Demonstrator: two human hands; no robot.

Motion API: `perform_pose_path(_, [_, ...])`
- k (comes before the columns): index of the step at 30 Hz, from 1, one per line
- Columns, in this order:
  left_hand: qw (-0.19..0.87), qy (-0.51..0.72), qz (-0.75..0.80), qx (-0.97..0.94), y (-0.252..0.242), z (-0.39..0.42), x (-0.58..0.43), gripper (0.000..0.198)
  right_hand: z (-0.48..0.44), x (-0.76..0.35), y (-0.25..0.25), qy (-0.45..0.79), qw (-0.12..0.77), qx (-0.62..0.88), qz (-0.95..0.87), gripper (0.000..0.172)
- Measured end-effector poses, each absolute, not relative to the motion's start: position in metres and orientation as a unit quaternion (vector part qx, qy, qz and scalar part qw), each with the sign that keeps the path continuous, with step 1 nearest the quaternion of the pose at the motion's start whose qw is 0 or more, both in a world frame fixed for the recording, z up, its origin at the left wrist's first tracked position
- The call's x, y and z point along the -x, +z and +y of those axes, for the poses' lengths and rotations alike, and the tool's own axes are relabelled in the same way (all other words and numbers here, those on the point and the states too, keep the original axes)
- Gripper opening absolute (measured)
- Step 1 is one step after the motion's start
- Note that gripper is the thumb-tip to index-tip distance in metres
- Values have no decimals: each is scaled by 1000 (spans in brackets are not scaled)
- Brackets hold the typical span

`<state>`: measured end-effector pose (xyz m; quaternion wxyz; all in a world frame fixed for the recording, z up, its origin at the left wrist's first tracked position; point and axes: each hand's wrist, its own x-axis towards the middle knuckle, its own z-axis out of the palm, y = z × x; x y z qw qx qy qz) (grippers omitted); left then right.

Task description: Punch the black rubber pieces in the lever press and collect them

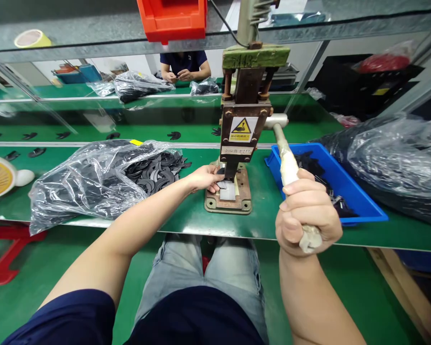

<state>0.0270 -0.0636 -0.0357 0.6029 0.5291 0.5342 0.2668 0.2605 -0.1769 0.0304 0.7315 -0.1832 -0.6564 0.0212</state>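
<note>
My left hand (207,178) pinches a small dark curved piece (221,171) at the foot of a hand press (237,129), under its ram. A light grey plate (227,190) lies on the press base beside my fingers. My right hand (307,213) is wrapped round the press lever (287,160), whose grip is bound in whitish tape. To the left of the press, a clear plastic bag (89,179) lies open with many black curved pieces (156,171) spilling at its mouth. Part of the held piece is hidden by my fingers and the ram.
A blue bin (362,203) with black parts stands right of the press, with a large plastic bag (380,158) beyond it. Black pieces lie spaced along the green strip (140,129) behind. A co-worker (185,64) sits opposite. An orange bin (174,21) hangs overhead; a fan (0,177) stands left.
</note>
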Motion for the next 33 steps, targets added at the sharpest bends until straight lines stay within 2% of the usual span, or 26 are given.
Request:
perform_pose_path(8, [587,198,599,-507,-21,-59,-39,20,-178,-258,30,18,739,204,-642,26])
perform_pose_path(11, [594,179,605,-499,-14,-58,-40,10,-177,-258,29,16,737,214,-641,24])
perform_pose_path(14, [598,178,603,-496,-10,-60,-41,13,-176,-259,29,8,736,213,-643,21])
perform_pose_path(19, [571,224,577,-539,-7,-72,-44,17,-177,-262,32,15,719,220,-659,13])
perform_pose_path(22, [567,221,514,-604,1,-75,-28,10,-177,-263,33,16,719,211,-662,13])
perform_pose_path(24, [557,210,479,-645,7,-68,-1,14,-176,-263,33,18,722,203,-661,13])
perform_pose_path(26, [486,222,500,-682,13,-56,34,24,-174,-262,32,19,728,195,-656,15])
perform_pose_path(28, [352,225,559,-716,18,-43,69,27,-174,-260,32,17,738,188,-648,16])
perform_pose_path(30, [247,158,602,-743,19,-36,93,26,-174,-258,32,16,744,194,-639,19])
perform_pose_path(33, [166,14,617,-769,12,-38,99,29,-176,-256,32,16,747,212,-630,24])
